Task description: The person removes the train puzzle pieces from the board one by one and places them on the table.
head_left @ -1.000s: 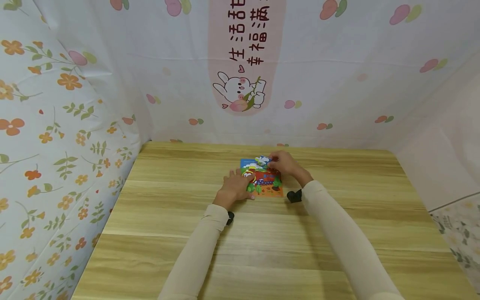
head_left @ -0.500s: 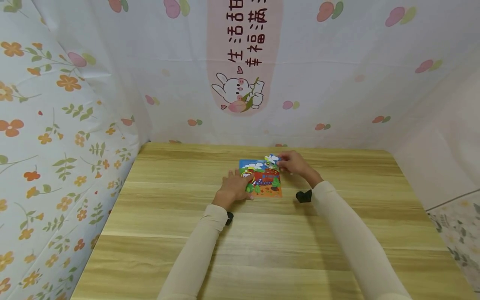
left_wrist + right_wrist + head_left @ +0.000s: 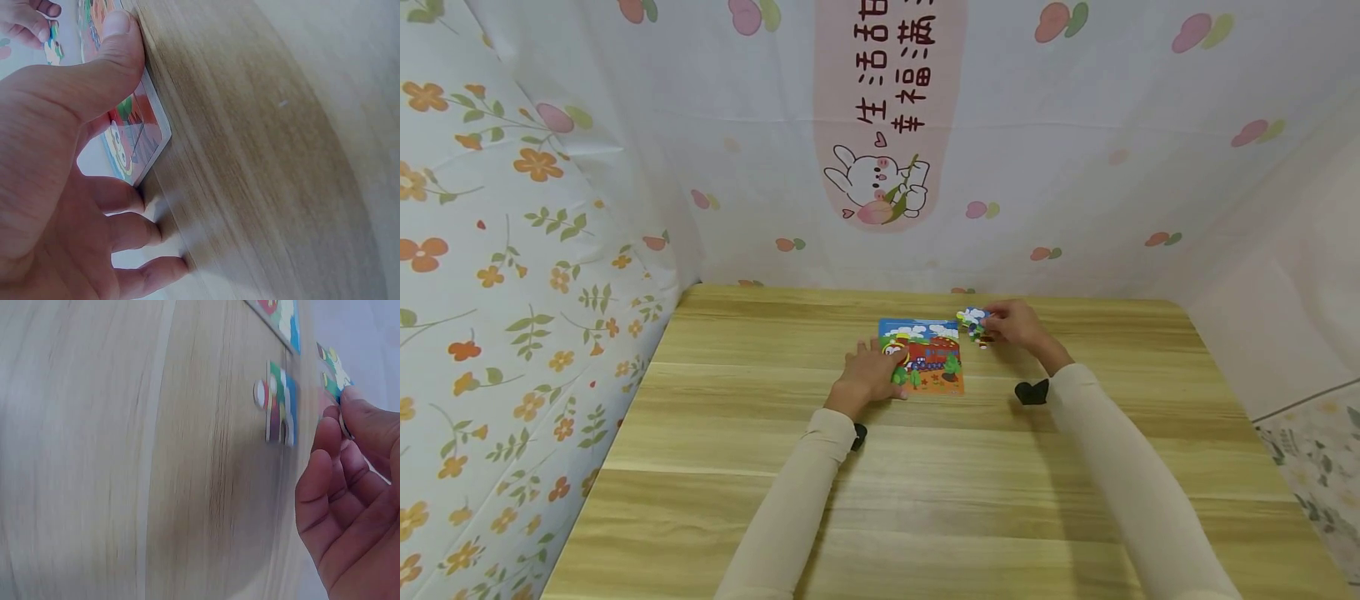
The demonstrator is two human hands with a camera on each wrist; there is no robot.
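We seem to be partway through a small picture puzzle. The puzzle board (image 3: 931,363) lies flat toward the far side of the bench (image 3: 925,517), showing clouds, a red train and orange ground. Our left hand (image 3: 871,373) is at its near-left corner, fingers spread and loose, thumb resting on the board, apparently steadying it. Our right hand (image 3: 1015,323) is just to the right of the board, thumb and fingers pinching a puzzle piece (image 3: 338,370) marked with white and green; it is clear of the board. A loose piece (image 3: 280,405) lies on the bench beside the board's right edge.

So at least two pieces are off the board, and by our judgement their handling is what is left. How many are seated we cannot tell: in the left wrist view a thin outline (image 3: 139,134) crosses the board's corner, perhaps a piece's edge, perhaps only printed, and our hand covers part of that area.
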